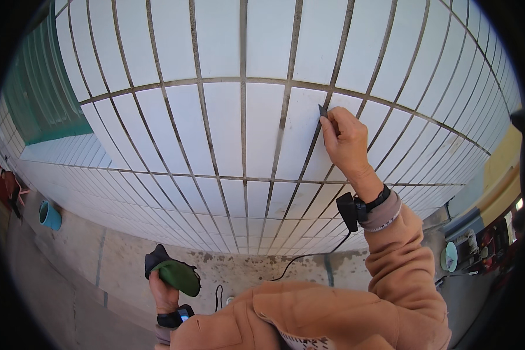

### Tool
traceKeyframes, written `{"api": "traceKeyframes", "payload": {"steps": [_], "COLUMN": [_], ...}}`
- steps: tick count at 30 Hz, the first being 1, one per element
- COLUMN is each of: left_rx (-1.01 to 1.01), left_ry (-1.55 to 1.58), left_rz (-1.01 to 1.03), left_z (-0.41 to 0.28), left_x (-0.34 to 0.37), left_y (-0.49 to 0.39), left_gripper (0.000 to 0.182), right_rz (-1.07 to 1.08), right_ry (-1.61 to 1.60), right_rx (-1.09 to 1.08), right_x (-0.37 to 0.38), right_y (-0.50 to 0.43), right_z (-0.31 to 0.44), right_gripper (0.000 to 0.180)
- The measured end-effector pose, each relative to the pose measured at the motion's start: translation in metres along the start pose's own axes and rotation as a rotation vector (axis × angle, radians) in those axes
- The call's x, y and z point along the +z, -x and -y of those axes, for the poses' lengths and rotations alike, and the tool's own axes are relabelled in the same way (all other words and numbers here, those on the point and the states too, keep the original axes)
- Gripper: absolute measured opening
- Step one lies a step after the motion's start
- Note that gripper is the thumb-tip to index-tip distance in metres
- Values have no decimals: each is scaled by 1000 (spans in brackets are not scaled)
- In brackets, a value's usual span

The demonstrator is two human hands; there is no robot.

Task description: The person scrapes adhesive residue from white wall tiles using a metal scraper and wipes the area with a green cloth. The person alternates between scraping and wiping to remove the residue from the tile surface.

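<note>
My right hand (pixel 346 136) pinches a small dark flat blade-like piece (pixel 322 110) against a joint (pixel 328 99) between white wall tiles (pixel 307 118), a little below a horizontal joint. Faint smudges mark the tile beside it. Lower left, away from the wall, my left hand (pixel 165 292) grips a green and dark cloth (pixel 175 275), its thumb on the green part. Each wrist wears a black strap; on the right one sits a black device (pixel 349 211) with a cable running down.
A green-framed window (pixel 48 83) is set in the wall at upper left. On the concrete ground stand a blue bucket (pixel 50 215) at left and a pale green basin (pixel 449 257) at right, near assorted items. A person (pixel 11 186) is at the far left edge. A black cable (pixel 288 264) trails below.
</note>
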State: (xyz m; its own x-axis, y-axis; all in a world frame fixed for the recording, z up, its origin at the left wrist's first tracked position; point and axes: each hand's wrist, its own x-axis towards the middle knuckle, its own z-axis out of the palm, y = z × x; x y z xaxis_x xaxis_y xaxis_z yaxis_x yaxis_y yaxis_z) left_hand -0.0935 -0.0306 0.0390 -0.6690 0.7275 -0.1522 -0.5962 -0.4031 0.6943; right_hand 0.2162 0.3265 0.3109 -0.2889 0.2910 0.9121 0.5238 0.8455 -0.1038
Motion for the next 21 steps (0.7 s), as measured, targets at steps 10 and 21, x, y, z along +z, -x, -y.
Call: {"api": "traceKeyframes", "payload": {"steps": [10,21], "left_rx": [9,4], "left_ry": [70,55], "left_rz": [-118,-36], "left_z": [0,0], "left_x": [-5,-8], "left_y": [0,-1], "left_gripper": [39,40], "right_rz": [-24,-67], "right_ry": [-50,-126], "right_rx": [37,116], "right_x": [3,10], "right_y": [6,10], "right_z": [0,1], "right_gripper": [17,19]}}
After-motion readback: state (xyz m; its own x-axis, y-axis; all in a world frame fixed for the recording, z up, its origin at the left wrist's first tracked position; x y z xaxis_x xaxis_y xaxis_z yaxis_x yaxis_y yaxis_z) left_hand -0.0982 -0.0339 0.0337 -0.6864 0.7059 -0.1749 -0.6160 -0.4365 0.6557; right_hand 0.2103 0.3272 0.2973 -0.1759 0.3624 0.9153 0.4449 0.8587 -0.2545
